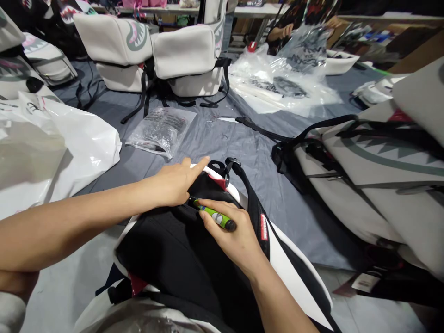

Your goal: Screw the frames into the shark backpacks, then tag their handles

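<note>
Black, white-edged backpack (152,249) fills the lower centre of the frame, and above it, at the frame's centre, my right hand (239,233) has its grip closed around a green marker (218,218). My left hand (175,182) lies on the backpack's upper edge with one finger stretched out, though I cannot tell whether its grip pinches the fabric. Left of upper centre, a clear plastic packet (161,132) lies on the grey-covered tabletop (239,143).
</note>
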Demonstrator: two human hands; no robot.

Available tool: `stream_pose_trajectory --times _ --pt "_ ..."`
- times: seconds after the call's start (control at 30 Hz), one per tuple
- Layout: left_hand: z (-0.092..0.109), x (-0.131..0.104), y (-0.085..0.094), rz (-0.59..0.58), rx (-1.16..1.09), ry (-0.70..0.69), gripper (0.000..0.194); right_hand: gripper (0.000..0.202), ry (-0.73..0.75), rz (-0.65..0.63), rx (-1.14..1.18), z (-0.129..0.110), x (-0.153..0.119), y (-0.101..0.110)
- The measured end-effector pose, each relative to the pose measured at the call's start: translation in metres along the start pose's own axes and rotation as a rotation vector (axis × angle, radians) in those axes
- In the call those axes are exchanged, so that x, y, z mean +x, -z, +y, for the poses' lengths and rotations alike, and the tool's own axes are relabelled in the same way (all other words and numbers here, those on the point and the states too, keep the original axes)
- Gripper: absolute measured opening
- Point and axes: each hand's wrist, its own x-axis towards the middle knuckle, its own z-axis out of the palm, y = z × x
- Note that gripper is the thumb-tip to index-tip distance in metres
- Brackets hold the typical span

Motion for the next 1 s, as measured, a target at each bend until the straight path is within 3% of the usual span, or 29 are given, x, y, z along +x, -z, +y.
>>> stream_pose_trajectory --times 0.4,0.53,1.0 --pt "0.001 0.000 0.001 0.002 -0.017 0.007 0.095 0.022 0.048 -0.046 -0.087 -0.005 0.005 0.001" --pt "0.001 0.001 0.001 0.001 -0.023 0.008 0.095 0.020 0.022 -0.042 -0.213 -0.010 0.005 0.001" --pt "0.000 0.001 0.001 -0.012 -0.042 0.015 0.095 0.021 -0.065 0.022 -0.083 -0.006 0.002 -0.004"
